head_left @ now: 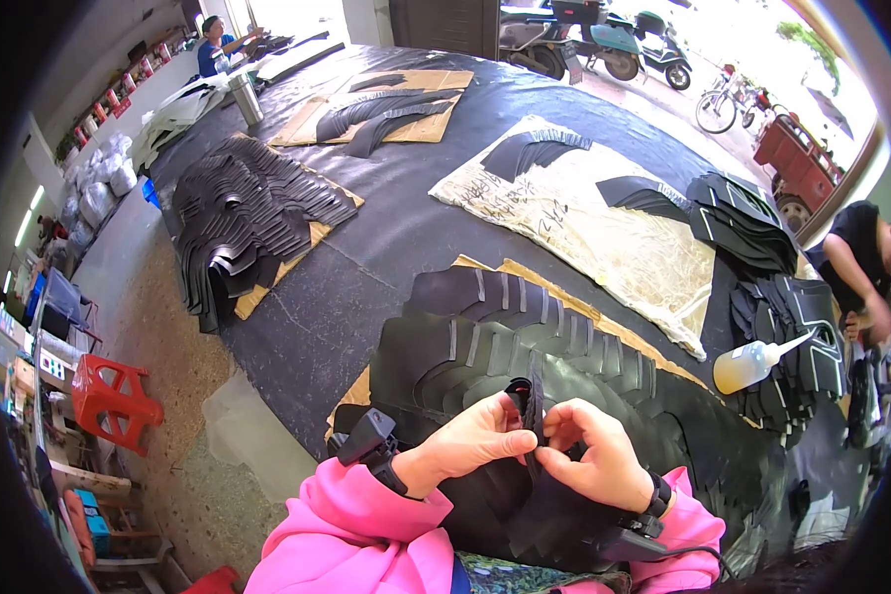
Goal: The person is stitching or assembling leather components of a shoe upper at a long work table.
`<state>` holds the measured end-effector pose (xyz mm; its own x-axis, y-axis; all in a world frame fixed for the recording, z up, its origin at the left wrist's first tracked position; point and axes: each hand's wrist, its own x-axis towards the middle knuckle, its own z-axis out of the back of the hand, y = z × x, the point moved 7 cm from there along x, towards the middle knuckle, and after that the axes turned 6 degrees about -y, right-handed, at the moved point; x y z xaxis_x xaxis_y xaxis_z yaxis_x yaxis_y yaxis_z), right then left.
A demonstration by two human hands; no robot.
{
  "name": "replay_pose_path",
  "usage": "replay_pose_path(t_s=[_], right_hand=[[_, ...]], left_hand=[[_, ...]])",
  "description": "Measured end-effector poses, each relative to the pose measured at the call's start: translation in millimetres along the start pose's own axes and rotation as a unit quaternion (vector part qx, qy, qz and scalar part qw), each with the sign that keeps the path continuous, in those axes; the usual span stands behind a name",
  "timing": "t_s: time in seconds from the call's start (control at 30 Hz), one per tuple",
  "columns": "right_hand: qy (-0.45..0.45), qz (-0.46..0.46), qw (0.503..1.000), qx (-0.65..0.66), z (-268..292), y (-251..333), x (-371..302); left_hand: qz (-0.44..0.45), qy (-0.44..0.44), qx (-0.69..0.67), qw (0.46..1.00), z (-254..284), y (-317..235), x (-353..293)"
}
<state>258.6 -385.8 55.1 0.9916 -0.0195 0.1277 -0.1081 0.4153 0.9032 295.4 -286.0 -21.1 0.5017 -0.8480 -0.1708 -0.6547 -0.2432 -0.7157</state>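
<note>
From afar I see a black-covered table (366,277), a red stool (119,396) and scooters (619,62) outside, with left hand (475,437) and right hand (596,457) pinching a slim, curled black piece (536,396) above overlapping panels (431,346).

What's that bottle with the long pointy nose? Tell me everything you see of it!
The squat, translucent plastic squeeze bottle has a long, tapering whitish nozzle pointing up and rightward in the picture. Yellowish liquid fills its lower part; above, it looks pale and cloudy. It seems upright, beside stacked black sheet-like pieces toward the picture's right. No hand touches it; what it rests on is unclear.
</note>
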Motion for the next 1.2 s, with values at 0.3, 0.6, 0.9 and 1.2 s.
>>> replay_pose_path(t_s=[0.3, 0.6, 0.9, 1.2], right_hand=[[0.014, -0.009, 0.998, 0.060, -1, 1, 1], [-0.039, 0.030, 0.995, -0.086, 9, 6, 5], [-0.089, 0.114, 0.957, -0.252, 47, 33, 5], [-0.178, -0.107, 0.975, 0.077, 107, -20, 10]], left_hand=[[0.007, -0.027, -0.036, 0.999, 3, 0, -1], [-0.020, -0.079, 0.117, 0.990, 1, -6, -1], [-0.192, -0.090, 0.382, 0.900, -19, -37, -10], [-0.137, 0.108, 0.404, 0.898, -51, -40, -22]])
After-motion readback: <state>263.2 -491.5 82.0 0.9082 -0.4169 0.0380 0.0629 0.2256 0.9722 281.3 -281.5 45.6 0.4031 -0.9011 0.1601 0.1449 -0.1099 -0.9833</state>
